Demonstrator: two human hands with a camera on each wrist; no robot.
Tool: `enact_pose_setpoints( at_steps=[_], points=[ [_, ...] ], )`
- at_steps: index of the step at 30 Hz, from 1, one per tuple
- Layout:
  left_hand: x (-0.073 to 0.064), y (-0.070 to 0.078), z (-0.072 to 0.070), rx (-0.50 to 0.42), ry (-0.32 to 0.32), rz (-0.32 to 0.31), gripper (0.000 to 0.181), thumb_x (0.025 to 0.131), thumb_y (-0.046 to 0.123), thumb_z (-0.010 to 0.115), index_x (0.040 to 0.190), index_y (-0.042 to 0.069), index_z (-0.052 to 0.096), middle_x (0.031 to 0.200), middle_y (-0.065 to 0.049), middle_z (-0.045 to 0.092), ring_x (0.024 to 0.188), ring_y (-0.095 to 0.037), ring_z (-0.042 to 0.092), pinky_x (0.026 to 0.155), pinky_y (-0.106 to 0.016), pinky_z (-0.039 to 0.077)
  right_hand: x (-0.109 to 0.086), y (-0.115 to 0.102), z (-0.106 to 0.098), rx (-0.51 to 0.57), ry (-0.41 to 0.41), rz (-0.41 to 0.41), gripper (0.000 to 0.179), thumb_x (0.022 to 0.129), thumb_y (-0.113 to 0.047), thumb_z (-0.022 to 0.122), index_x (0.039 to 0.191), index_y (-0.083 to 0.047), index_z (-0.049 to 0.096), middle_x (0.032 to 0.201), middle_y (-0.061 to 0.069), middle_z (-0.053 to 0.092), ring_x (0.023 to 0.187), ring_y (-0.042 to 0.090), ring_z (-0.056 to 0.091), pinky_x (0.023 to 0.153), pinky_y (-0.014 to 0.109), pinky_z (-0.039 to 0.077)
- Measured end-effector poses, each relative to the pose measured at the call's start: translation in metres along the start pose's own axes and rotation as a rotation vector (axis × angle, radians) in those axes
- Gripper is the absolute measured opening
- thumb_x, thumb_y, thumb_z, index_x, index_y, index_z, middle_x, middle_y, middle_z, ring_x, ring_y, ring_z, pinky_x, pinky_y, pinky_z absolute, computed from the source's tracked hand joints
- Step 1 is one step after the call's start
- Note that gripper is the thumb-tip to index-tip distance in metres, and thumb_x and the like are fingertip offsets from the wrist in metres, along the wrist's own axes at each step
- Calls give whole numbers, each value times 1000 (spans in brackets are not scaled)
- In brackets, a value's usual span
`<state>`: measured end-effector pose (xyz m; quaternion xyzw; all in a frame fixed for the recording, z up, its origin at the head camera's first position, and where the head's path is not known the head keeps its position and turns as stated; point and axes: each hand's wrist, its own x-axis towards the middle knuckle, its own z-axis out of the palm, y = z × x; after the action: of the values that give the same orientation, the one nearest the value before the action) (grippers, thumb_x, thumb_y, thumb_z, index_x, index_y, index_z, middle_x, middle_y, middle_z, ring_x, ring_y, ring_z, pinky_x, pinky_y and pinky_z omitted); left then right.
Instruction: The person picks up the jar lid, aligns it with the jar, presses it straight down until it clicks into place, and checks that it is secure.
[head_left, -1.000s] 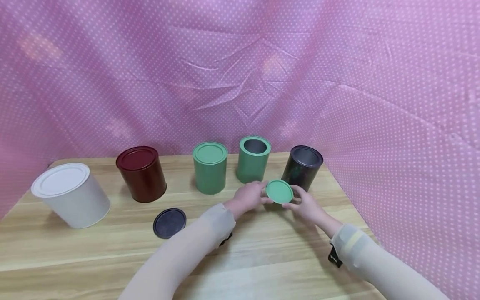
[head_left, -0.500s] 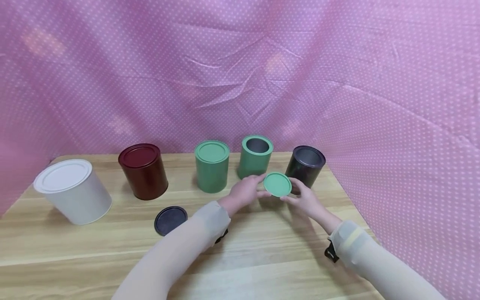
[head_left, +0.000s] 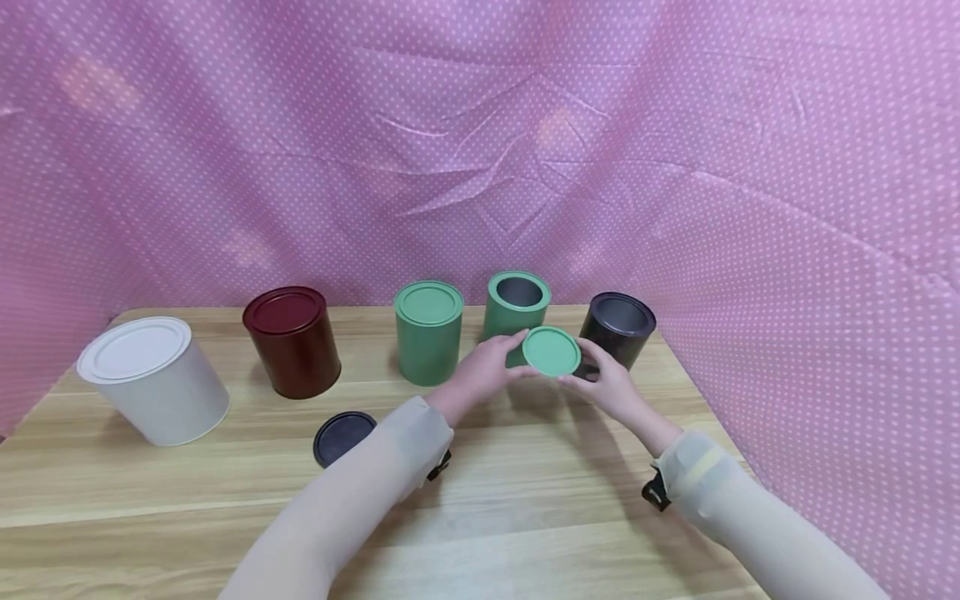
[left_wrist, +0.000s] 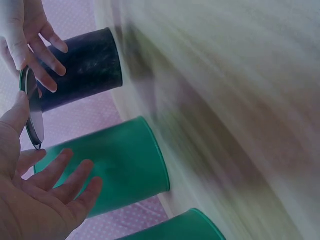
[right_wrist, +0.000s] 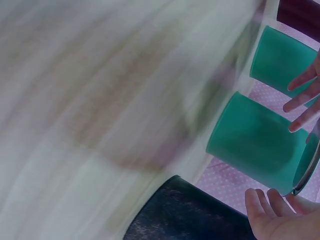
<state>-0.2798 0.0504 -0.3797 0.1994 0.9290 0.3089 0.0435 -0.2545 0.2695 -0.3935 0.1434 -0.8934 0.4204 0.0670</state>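
**Rim Hold: Fault Conditions and Causes**

Reference: head view, with the green lid [head_left: 551,351] as clock centre. We find the left hand [head_left: 483,367] near 9 o'clock and the right hand [head_left: 611,387] at 4 o'clock. The hands are apart from each other; both pinch the lid's rim between thumb and fingers. The lid is raised above the table [head_left: 525,508]. Just beyond it, at 11 o'clock, stands the uncovered green can [head_left: 504,323]; the uncovered black can [head_left: 621,337] is near, at 2 o'clock. We cannot tell whether the lid touches either can.

We judge these faults possible:

1. Lid drop. Cause: slim fingertip contact on a narrow rim; if one hand lets go early, the lid may swing down.
2. Lid tilt. Cause: unequal lift; a skewed edge could catch the green can's rim.
3. Can displacement. Cause: the left fingers lie close to the green can and the right fingers close to the black one; a sideways knock could shift either.
4. Sleeve drag. Cause: the left sleeve [head_left: 367,492] overlaps the black lid [head_left: 340,435] at 8 o'clock; a low arm could slide it.
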Motion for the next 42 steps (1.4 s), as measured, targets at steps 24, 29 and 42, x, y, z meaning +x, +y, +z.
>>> enact_pose_setpoints(
  at_steps=[24, 29, 42],
  points=[
    [9, -1, -51, 29, -8, -10, 76, 90, 51, 62, 153, 23, 29, 139, -7, 56, 108, -23, 64, 91, -40, 53, 36, -35, -8, -11, -43, 28, 69, 88, -21, 72, 146, -4, 39, 141, 20, 49, 126, 39, 51, 99, 52, 48],
    [12, -3, -61, 39, 0, 10, 76, 90, 49, 63, 152, 19, 31, 151, -5, 43, 136, -25, 45, 110, -42, 40, 43, -40, -7, -7, -49, 8, 68, 89, -21, 71, 146, -5, 39, 142, 19, 48, 127, 39, 50, 100, 52, 47],
    [24, -1, -76, -39, -8, -9, 76, 93, 43, 62, 154, 13, 27, 160, -19, 19, 146, -37, 23, 116, -53, 26, 63, -47, -12, 39, -84, 23, 70, 92, -24, 68, 150, -7, 34, 150, 19, 38, 134, 39, 42, 105, 55, 41]
  ],
)
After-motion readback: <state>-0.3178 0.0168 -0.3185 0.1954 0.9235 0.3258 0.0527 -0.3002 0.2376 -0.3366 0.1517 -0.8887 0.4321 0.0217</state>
